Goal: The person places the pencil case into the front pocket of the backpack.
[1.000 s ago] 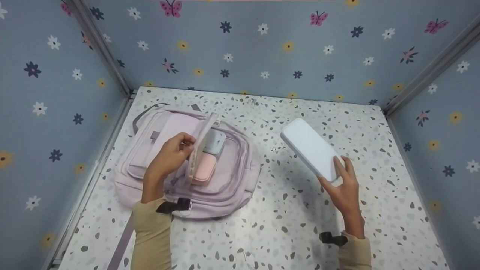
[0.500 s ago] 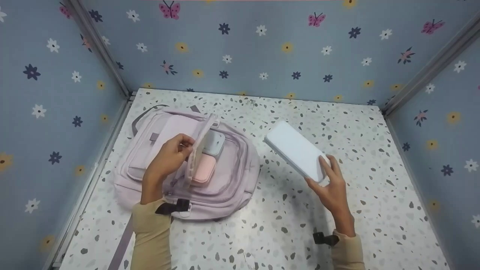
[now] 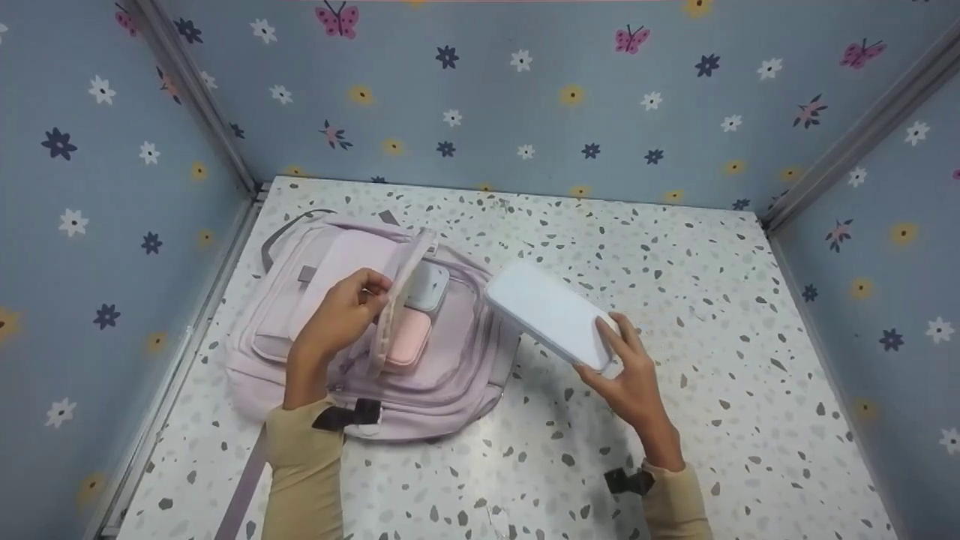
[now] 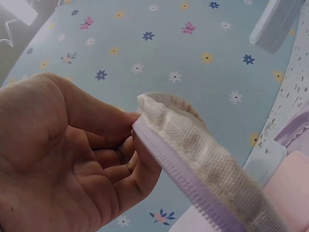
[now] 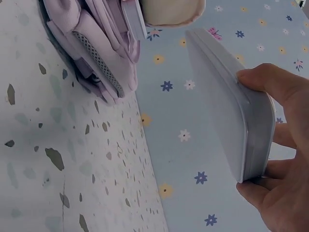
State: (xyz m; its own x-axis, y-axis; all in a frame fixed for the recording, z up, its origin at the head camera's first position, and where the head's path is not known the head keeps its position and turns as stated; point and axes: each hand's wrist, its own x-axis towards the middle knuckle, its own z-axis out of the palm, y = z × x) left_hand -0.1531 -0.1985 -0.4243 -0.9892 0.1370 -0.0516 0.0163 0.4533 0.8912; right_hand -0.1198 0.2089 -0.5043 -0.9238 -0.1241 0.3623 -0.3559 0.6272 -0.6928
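A light purple backpack (image 3: 465, 397) lies on the speckled tabletop at the left, its front pocket unzipped. My left hand (image 3: 337, 311) pinches the zippered edge of the pocket flap (image 4: 193, 150) between thumb and fingers and holds it raised. Inside the pocket lie a pale blue-grey case (image 3: 429, 286) and a pink case (image 3: 409, 337), both partly hidden by the flap. My right hand (image 3: 626, 375) grips one end of a white rectangular box (image 3: 551, 311) with rounded corners. That box is tilted, its far end in front of the backpack's right edge in the head view.
The speckled tabletop (image 3: 720, 330) extends to the right of the backpack. Blue flowered panels (image 3: 510, 97) stand along the back and both sides. A backpack strap (image 3: 244, 491) trails toward the front beside the left sleeve.
My right hand has carried the white box leftward, up to the backpack's right edge. The left hand stays in place, still pinching the flap.
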